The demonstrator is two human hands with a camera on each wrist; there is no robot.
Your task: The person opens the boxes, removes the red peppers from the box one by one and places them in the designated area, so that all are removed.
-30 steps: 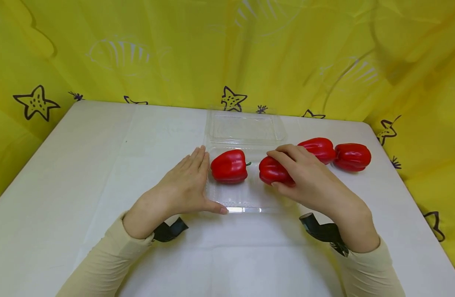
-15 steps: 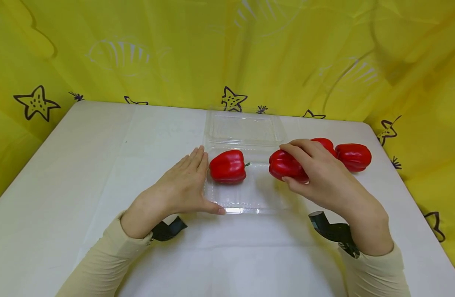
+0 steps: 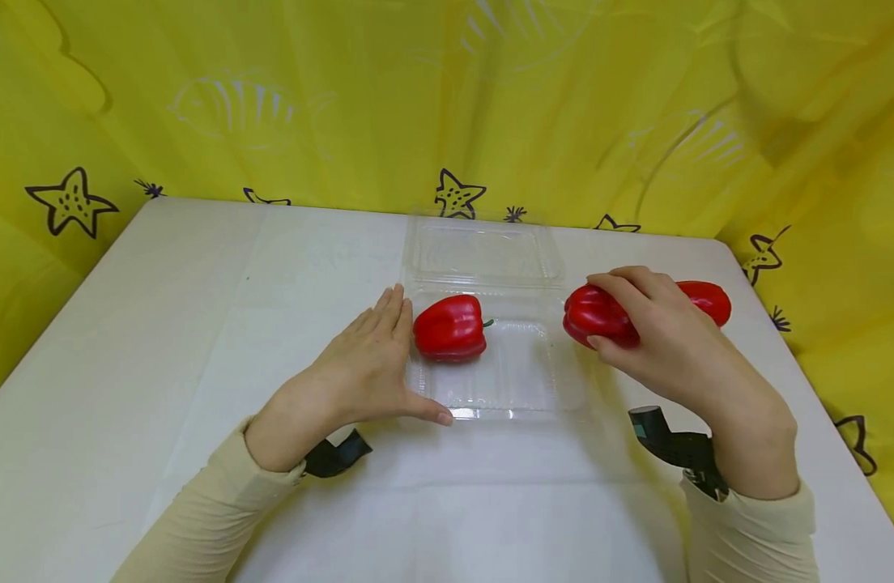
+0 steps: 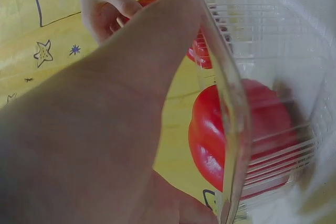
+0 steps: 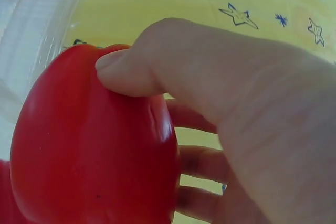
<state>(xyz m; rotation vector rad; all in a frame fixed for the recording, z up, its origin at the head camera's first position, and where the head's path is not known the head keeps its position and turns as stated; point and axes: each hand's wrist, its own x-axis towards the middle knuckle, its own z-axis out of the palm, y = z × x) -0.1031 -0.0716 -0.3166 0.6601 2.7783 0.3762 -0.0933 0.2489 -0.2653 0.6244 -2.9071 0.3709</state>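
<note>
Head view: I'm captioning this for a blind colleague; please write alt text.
The right hand grips a red pepper by the right edge of an open clear box. A second pepper lies inside, beside the left hand; a third pepper is partly hidden behind the right hand.

The peppers [image 3: 450, 328] are coloured red, one tipped with a green stem [image 3: 488, 323]. The container [image 3: 520, 372] is seen as colourless. The counter [image 3: 126, 364] is coloured white; the curtain [image 3: 374, 121] is coloured yellow and patterned with dark-outlined starfish [image 3: 71, 202] and pale striped fish [image 3: 236, 105]. The sleeves [image 3: 206, 502] are coloured cream, the wrist straps [image 3: 673, 445] black.
</note>
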